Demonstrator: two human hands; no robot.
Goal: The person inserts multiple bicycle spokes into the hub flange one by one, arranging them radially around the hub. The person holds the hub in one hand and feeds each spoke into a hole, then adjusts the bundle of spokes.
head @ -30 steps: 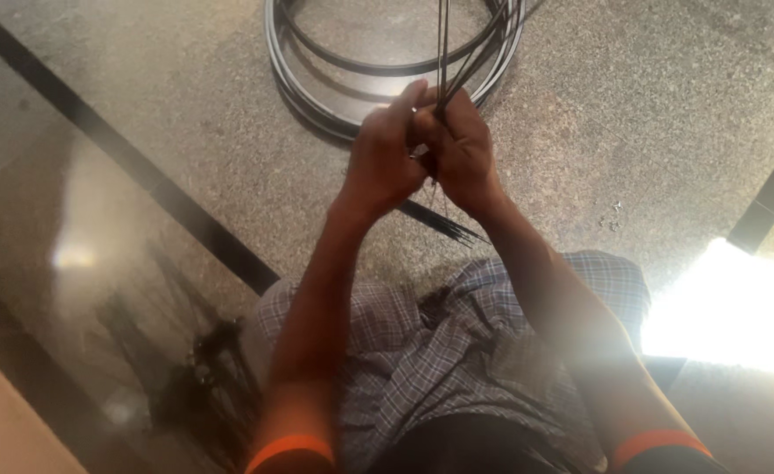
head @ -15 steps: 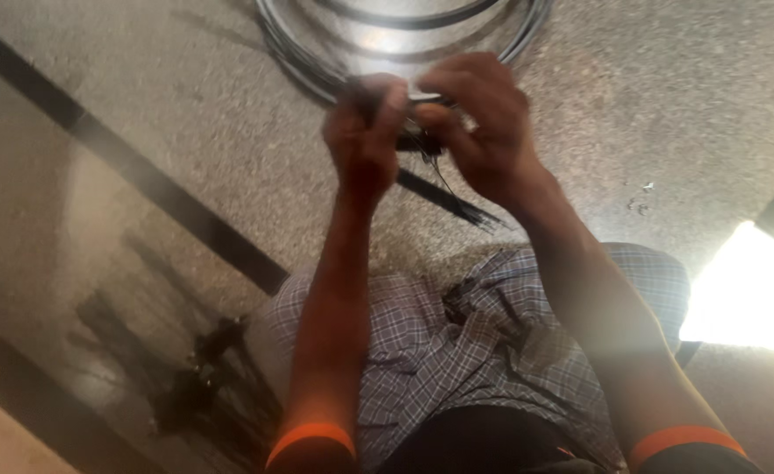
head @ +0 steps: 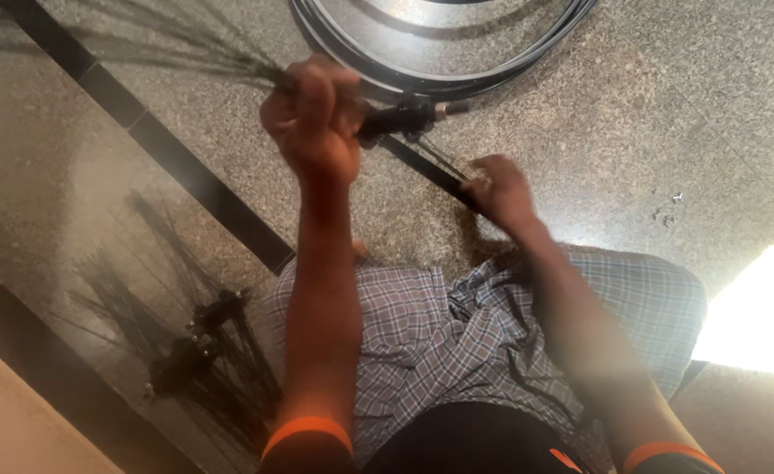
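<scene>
**Ada:** Speckled stone floor [head: 668, 114] fills most of the view, with a dark stripe [head: 185, 175] running across it. What is the biggest thing on it?

**Ben:** A round metal wheel rim [head: 457, 79] lies at the far side, in the middle. Nearer, the person's checked cloth [head: 457, 333] covers the lap. On the left, near the person, a pile of thin dark spokes [head: 203, 351] sits on the floor.

**Ada:** And the hands?

**Ben:** The left hand [head: 312, 123] is up and far out, closed in a tight fist around a bunch of thin spokes [head: 185, 53]. The spokes fan out to the far left. Their thick dark end [head: 404, 116] sticks out to the right of the fist, just near the rim. The left arm is stretched almost straight.

**Ada:** The other one?

**Ben:** The right hand [head: 497, 189] is lower and to the right, apart from the bunch. It sits at a dark strip [head: 431, 171] on the floor. It is blurry, so I cannot tell if it is gripping anything. That arm is bent at the elbow.

**Ada:** What could go wrong?

**Ben:** I think some spokes could slip out of the fist, because only one hand holds so many. The pointy ends could also poke the other hand if the bunch swings.
</scene>
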